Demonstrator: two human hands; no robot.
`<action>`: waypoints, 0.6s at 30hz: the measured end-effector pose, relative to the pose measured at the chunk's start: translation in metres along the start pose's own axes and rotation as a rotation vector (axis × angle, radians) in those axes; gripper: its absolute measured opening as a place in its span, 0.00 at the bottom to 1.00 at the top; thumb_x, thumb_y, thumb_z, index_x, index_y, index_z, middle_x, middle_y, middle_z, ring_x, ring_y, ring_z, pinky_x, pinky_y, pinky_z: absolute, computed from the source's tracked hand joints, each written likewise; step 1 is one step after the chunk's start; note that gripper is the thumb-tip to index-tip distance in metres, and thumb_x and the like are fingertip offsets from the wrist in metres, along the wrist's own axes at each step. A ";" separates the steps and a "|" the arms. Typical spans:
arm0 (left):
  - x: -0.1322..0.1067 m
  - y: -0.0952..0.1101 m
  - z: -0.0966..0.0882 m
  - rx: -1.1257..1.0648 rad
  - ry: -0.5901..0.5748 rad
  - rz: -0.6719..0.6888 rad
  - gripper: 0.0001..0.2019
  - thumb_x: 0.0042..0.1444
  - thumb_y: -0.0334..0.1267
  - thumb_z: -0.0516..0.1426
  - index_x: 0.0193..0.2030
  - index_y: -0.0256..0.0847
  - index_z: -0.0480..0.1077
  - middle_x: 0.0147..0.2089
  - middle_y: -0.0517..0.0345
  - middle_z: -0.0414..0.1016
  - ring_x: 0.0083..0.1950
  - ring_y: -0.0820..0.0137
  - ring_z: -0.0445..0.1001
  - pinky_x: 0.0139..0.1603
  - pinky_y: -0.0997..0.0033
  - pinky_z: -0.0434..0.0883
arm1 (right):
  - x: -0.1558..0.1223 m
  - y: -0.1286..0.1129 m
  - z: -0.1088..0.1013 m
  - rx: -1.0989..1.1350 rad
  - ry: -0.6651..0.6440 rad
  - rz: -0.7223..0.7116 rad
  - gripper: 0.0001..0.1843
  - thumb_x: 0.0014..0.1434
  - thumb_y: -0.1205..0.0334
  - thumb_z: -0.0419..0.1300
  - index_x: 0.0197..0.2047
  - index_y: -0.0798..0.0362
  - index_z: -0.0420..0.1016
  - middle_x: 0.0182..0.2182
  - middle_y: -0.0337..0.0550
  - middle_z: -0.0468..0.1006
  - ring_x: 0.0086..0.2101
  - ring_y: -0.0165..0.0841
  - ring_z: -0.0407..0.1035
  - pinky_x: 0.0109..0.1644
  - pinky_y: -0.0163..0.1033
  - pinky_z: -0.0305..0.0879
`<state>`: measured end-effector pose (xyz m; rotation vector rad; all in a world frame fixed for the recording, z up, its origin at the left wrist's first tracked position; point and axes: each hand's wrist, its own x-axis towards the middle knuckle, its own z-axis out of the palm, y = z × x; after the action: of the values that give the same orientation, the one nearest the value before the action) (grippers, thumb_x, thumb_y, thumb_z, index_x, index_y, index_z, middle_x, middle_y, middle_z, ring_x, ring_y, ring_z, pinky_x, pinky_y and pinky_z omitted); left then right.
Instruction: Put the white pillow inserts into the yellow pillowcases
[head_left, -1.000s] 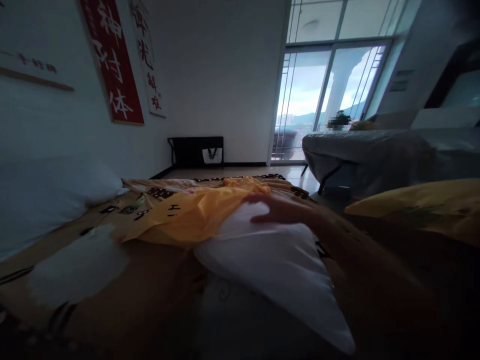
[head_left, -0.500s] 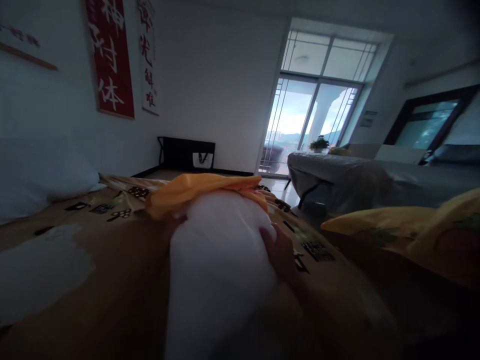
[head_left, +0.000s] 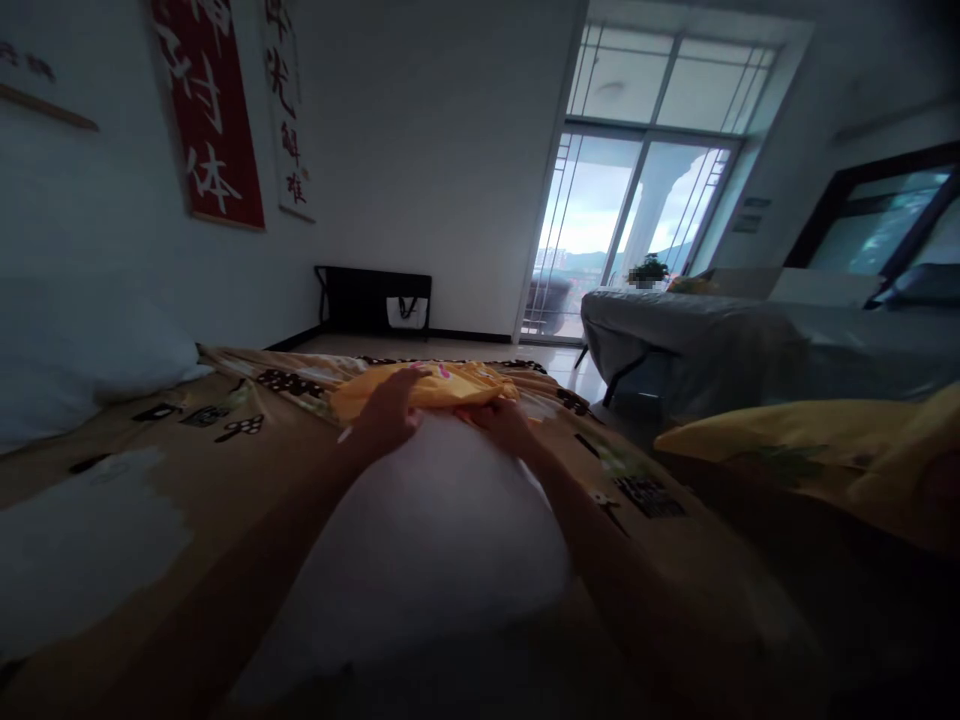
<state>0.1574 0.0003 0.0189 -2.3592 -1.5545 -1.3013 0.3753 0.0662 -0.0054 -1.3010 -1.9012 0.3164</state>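
Observation:
A white pillow (head_left: 427, 530) lies lengthwise in front of me on a tan patterned bedspread (head_left: 247, 440). A yellow pillowcase (head_left: 442, 384) is bunched at its far end. My left hand (head_left: 386, 410) grips the pillowcase's left edge with fingers closed. On the other side, my right hand (head_left: 502, 420) pinches the right edge of the same case. Both forearms run along the pillow's sides.
Another white pillow (head_left: 82, 360) leans against the left wall under a red banner (head_left: 210, 110). A yellow cushion (head_left: 810, 440) lies at right. A covered grey sofa (head_left: 712, 340) stands beyond, by a glass balcony door (head_left: 622, 240). A black rack (head_left: 375, 300) stands at the far wall.
The pillow, raised half a second ago, now lies flat. Both hands have moved to its far end and taken hold of the yellow pillowcase.

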 end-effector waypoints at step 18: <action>-0.046 0.027 -0.047 0.667 -0.321 0.440 0.05 0.48 0.27 0.54 0.27 0.37 0.71 0.30 0.53 0.76 0.33 0.63 0.75 0.35 0.65 0.67 | -0.056 0.011 -0.018 -0.616 -0.128 -0.319 0.20 0.60 0.69 0.52 0.55 0.51 0.70 0.48 0.49 0.75 0.49 0.39 0.68 0.53 0.43 0.59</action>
<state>0.1419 -0.0681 0.0299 -2.3055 -1.1584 -0.2613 0.4044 0.0181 -0.0262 -1.3391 -2.3804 -0.3904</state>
